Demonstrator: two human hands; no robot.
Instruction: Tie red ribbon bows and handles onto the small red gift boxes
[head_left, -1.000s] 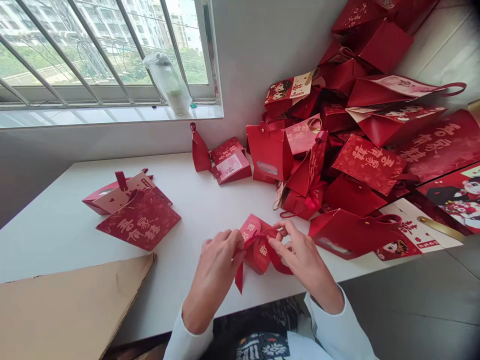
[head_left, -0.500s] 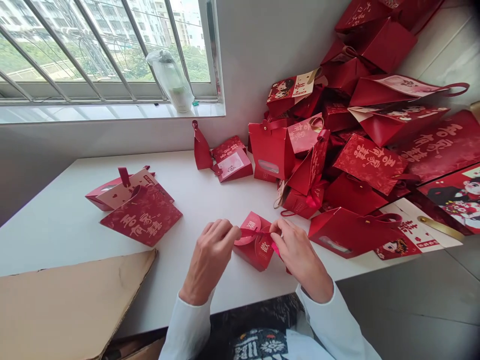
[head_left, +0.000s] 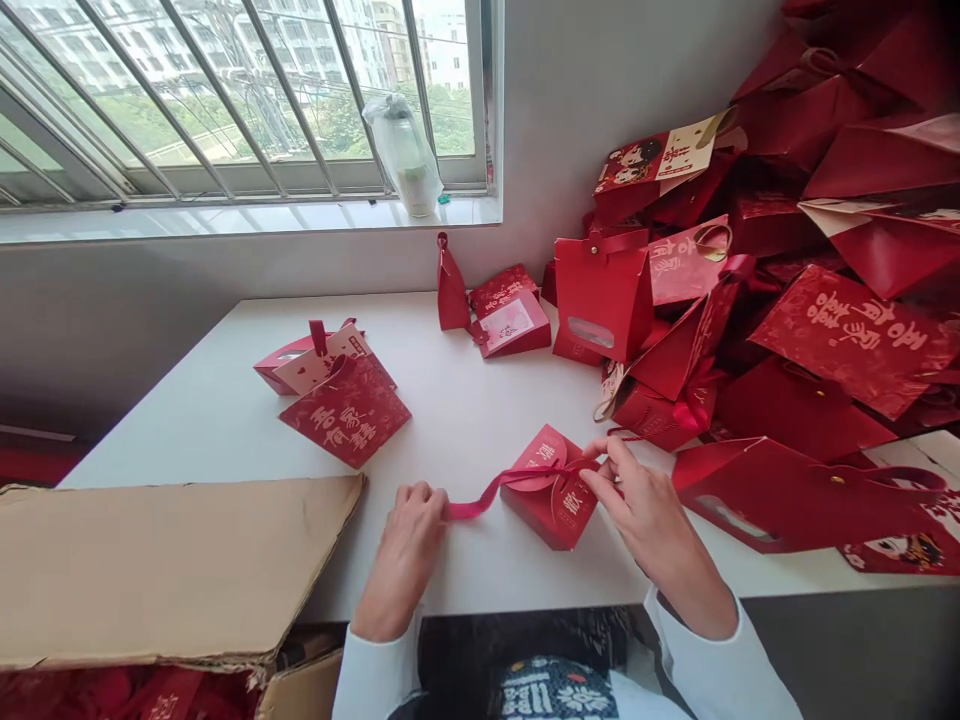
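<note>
A small red gift box [head_left: 545, 515] with pale printed characters and curved, interlocking top flaps stands on the white table in front of me. Across its top runs a crimson ribbon [head_left: 486, 497], crossing itself near the middle of the lid. My left hand [head_left: 403, 548], left of the box, is closed on one end of the ribbon, which sags in a curve between hand and lid. Thumb and fingertips of my right hand [head_left: 651, 512] pinch the ribbon at the box's right top edge. Any ribbon beyond the right fingers is hidden.
Red gift boxes and bags [head_left: 817, 350] are heaped on the right. A few folded ones [head_left: 345, 405] stand at the left, and others [head_left: 514, 325] by the wall. An open cardboard carton [head_left: 172, 570] is at lower left. A bagged cup [head_left: 409, 160] stands on the windowsill.
My left hand has drawn the ribbon end down and left, away from the box, so a long stretch now shows. My right hand stays at the box's right side. The view has shifted.
</note>
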